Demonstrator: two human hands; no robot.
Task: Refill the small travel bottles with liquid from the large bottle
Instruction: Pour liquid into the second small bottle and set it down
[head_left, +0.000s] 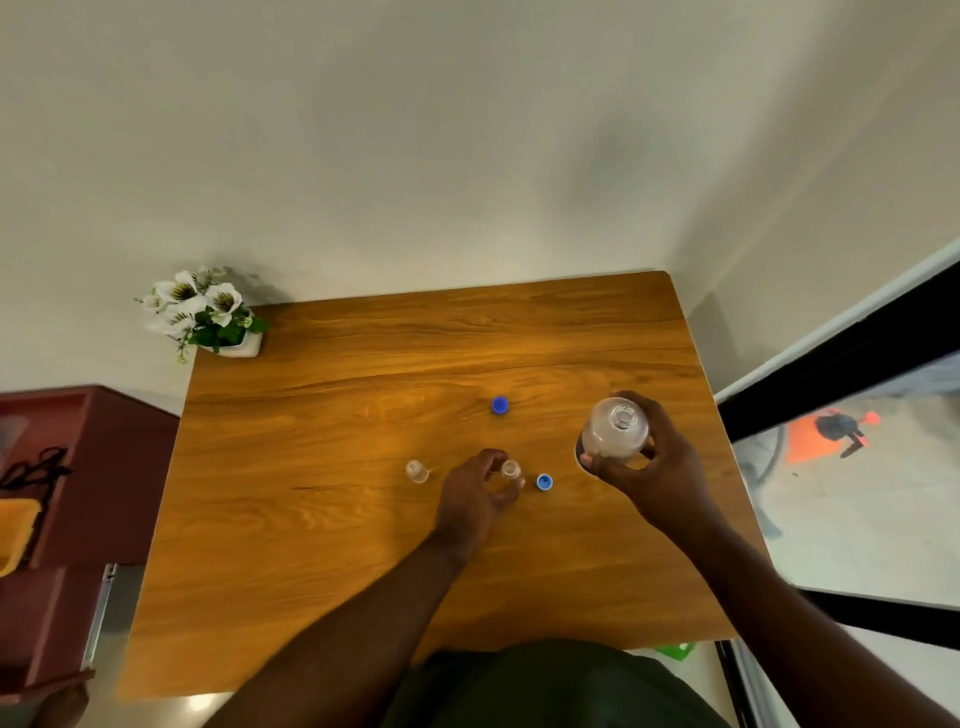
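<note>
Your left hand grips one small bottle; your right hand grips the big bottle. Caps are off; pouring comes next.

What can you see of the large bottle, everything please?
The large bottle is clear, plastic by its look, with a rounded shoulder and a narrow neck. Its mouth is open, no cap on it. It stands roughly upright at the right side of the wooden table, seen from above. The right hand wraps its body, fingers curled around the near side. The liquid level cannot be made out.
</note>
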